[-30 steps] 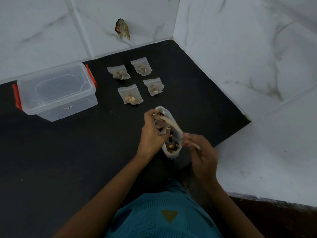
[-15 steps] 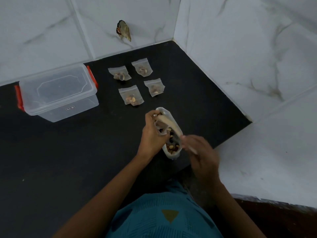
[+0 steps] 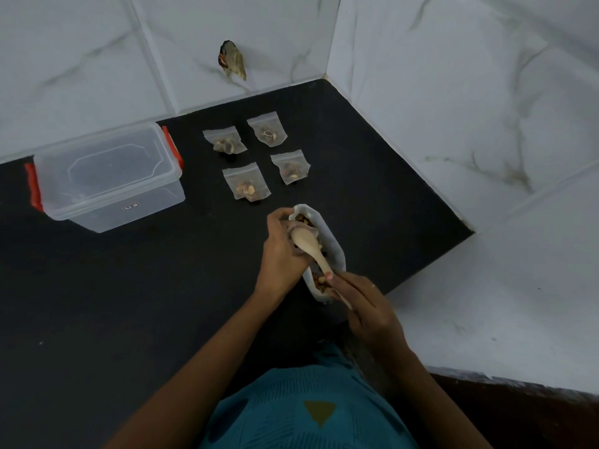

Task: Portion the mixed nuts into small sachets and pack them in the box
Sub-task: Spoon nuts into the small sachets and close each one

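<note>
Four filled sachets (image 3: pixel 246 186) lay on the desk (image 3: pixel 129 303) beside the closed box (image 3: pixel 107 176), none packed yet, while the left hand (image 3: pixel 278 257) curled its fingers round a fifth sachet (image 3: pixel 293 252) over the nut tray (image 3: pixel 334 251) and the right hand (image 3: pixel 366 312) pinched the spoon (image 3: pixel 308 247).

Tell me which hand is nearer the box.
Left. The left hand is right of the box, holding a sachet; the right hand is farther right, gripping the spoon.

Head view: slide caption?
Right hand holds pale wooden spoon at small clear plastic sachet gripped by left hand.
</note>
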Demonstrator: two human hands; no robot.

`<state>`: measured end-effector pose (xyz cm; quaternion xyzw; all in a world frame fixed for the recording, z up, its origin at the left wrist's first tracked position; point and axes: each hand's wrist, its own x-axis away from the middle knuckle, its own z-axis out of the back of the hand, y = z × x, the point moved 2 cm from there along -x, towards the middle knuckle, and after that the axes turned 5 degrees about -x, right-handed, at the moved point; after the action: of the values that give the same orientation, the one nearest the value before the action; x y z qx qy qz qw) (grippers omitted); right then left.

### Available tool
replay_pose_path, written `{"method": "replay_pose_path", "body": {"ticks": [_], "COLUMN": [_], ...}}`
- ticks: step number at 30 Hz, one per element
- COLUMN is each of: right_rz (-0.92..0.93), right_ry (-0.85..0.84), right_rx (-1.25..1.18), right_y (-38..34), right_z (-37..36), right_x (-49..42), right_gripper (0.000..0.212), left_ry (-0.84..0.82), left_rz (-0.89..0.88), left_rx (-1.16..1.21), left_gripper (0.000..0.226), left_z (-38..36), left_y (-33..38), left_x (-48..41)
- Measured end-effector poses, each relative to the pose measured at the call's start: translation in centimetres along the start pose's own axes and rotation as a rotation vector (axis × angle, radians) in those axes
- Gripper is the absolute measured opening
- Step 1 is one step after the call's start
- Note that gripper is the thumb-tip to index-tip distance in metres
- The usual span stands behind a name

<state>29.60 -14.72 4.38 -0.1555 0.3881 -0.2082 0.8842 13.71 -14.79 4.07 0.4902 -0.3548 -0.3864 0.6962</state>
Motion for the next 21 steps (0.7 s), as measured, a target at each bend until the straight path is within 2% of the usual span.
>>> {"method": "replay_pose_path", "body": {"ticks": [9, 15, 19, 21], "right_rz": [0.032, -0.046, -0.189, -0.338], "right_ry": [-0.05, 0.105, 0.025, 0.104], "right_rx": [-0.047, -0.14, -0.244, -0.316], "right_y": [0.6, -0.3, -0.4, -0.4], "right_z": [0.9, 2.0, 1.1, 1.3], "right_x": [0.3, -1.1, -1.4, -1.4], "right_gripper": [0.025, 0.025, 0.028, 0.024], "left_ry": [0.04, 0.04, 0.035, 0.039], "left_rz": [-0.016, 0.001, -0.015, -0.024], "left_rx": [-0.02, -0.002, 0.011, 0.0], "left_gripper": [0.072, 0.065, 0.066, 0.065], "left_z": [0.7, 0.8, 0.5, 0.5], "left_y": [-0.8, -0.4, -0.2, -0.2], "left_x": [-0.5, -0.5, -0.5, -0.4]}}
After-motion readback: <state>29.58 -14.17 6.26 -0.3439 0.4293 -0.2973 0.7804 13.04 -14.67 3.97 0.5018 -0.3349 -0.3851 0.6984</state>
